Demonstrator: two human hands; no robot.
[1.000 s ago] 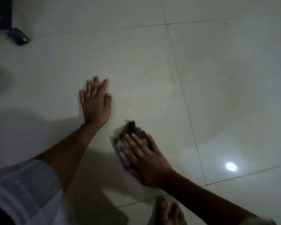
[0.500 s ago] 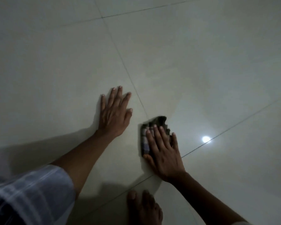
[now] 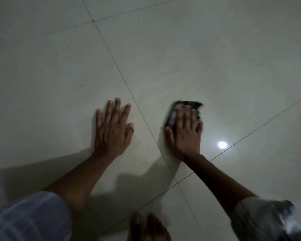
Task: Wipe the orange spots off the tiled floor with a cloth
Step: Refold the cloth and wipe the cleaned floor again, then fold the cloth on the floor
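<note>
Right hand (image 3: 184, 134) presses dark cloth (image 3: 186, 106) flat on tiled floor (image 3: 215, 58).

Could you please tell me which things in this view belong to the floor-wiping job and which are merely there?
Part of the job:
- dark cloth, flat under the right hand
- tiled floor; no orange spots visible here

Merely there:
- left hand, flat on a tile, bracing
- bare foot
- light reflection

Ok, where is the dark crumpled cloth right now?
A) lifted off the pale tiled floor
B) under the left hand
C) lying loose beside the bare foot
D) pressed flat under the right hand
D: the right hand lies flat on the dark crumpled cloth, whose edge shows past its fingertips; the left hand rests bare on the pale tiled floor.
</note>
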